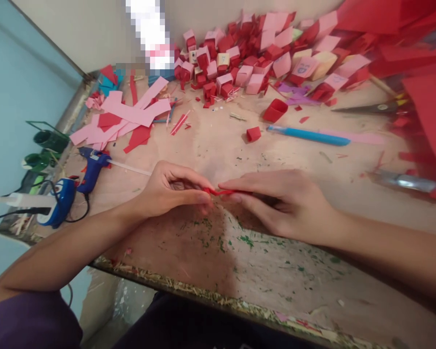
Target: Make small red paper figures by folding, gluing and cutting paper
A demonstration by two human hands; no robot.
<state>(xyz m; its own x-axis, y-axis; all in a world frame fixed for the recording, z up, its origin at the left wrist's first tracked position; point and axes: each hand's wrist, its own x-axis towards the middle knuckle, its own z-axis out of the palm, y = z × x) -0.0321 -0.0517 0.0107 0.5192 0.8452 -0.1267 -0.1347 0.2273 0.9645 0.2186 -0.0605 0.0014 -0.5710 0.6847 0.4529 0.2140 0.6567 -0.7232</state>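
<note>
Between my two hands runs a narrow strip of red paper, held above the middle of the wooden table. My left hand pinches its left end between thumb and fingers, where the paper looks bunched or folded. The right end sits between the thumb and straight fingers of my right hand, which hide much of it. Just beyond the hands stand a small folded red paper piece and a larger red paper loop. A blue pen-like tool lies behind my right hand.
A blue glue gun with a white stick lies left, near a blue power strip. Pink paper strips are piled behind it. Many pink and red folded paper pieces line the wall. Scissors and a cutter lie right.
</note>
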